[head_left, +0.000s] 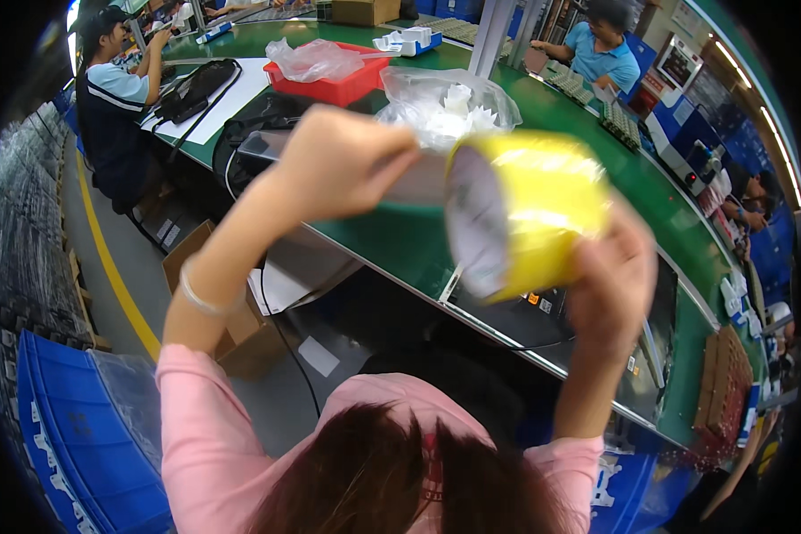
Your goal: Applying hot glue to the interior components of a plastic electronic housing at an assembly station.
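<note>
In the head view my right hand (616, 276) grips a wide roll of yellow adhesive tape (556, 214), its pale cardboard core facing left. The roll is raised over the green worktable (392, 238) and slightly blurred. My left hand (347, 165) is closed, fingertips pinched together, left of the roll. A see-through strip of tape (423, 182) stretches from those fingers to the roll. Just behind it lies a clear plastic bag (498, 93) with white pieces inside.
A red bin (338, 82) holding a plastic bag stands beyond my left hand. Blue crates (84, 427) are stacked at lower left. A black cable (285, 365) hangs off the table's edge. Co-workers sit at far left (116, 98) and far right (601, 58).
</note>
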`<state>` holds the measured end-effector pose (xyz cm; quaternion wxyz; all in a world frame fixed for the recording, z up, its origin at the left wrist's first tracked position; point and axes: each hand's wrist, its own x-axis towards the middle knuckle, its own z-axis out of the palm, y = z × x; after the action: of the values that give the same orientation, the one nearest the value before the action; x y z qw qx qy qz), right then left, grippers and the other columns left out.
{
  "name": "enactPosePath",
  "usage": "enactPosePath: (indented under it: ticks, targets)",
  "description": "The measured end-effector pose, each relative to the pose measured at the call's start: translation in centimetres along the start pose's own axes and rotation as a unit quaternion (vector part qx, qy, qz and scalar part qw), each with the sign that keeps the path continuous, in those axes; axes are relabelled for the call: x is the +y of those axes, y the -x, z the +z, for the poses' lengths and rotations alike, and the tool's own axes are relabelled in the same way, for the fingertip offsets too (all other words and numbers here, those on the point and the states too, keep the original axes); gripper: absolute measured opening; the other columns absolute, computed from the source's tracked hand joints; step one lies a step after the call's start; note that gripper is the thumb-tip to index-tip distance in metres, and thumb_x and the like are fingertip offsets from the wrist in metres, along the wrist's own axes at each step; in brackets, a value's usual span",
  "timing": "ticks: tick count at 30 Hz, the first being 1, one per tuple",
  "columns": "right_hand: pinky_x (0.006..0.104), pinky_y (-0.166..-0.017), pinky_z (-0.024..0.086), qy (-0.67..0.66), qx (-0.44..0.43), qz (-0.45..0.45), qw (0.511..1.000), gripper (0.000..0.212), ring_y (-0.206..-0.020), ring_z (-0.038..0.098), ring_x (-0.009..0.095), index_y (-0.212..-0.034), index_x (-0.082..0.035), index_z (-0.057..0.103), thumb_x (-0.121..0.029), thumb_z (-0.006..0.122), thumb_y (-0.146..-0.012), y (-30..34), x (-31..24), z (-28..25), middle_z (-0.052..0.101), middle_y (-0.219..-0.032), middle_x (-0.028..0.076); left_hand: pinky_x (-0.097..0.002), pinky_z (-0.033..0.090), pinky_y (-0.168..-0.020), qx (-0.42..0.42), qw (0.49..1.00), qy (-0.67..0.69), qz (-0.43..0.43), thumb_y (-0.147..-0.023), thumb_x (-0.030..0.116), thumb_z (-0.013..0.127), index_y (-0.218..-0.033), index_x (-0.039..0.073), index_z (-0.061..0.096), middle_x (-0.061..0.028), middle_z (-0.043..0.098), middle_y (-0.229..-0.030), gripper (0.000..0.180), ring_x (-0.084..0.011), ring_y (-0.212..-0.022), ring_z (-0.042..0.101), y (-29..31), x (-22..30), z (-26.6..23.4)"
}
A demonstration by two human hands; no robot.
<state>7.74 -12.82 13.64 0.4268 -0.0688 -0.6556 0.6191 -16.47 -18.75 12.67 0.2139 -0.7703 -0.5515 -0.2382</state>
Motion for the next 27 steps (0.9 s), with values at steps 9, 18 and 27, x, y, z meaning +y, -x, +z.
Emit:
enactPosePath:
  ticks: [9, 18, 27]
  targets:
    - [0.0233, -0.061, 0.047, 0.044, 0.149, 0.044, 0.987, 0.03, -0.068, 0.057, 0.01, -0.102, -0.003, 0.054, -0.025, 0.055, -0.081, -8.5, -2.7, -2.4, 0.059, -0.079, 0.003, -0.0242, 0.039, -0.054, -0.163, 0.922, 0.286, -0.207, -0.073, 0.03, 0.059, -0.071, 0.001, 0.061, -0.0049, 0.054, -0.06, 0.029, -0.01, -0.055, 0.048, -6.4, -0.9, 0.9]
    - [0.0228, -0.067, 0.048, 0.029, -0.032, 0.257, 0.965, 0.037, -0.079, 0.058, 0.013, -0.103, 0.007, 0.051, -0.013, 0.059, -0.073, -11.4, 8.9, -4.9, 0.058, -0.091, 0.01, -0.0317, 0.041, -0.064, 0.031, 0.937, 0.203, -0.282, -0.066, 0.021, 0.063, -0.088, 0.0, 0.053, -0.0136, 0.055, -0.086, 0.032, -0.0272, -0.078, 0.053, 2.0, 0.1, 13.2]
    - [0.0216, -0.062, 0.041, 0.037, 0.082, 0.288, 0.953, 0.026, -0.074, 0.053, 0.011, -0.085, 0.006, 0.057, -0.018, 0.059, -0.076, -10.7, 12.7, -4.9, 0.056, -0.079, 0.007, -0.0311, 0.039, -0.07, 0.007, 0.987, 0.15, -0.055, -0.069, 0.011, 0.057, -0.097, 0.002, 0.051, -0.0086, 0.05, -0.095, 0.03, -0.023, -0.084, 0.047, 4.2, 1.3, 15.4]
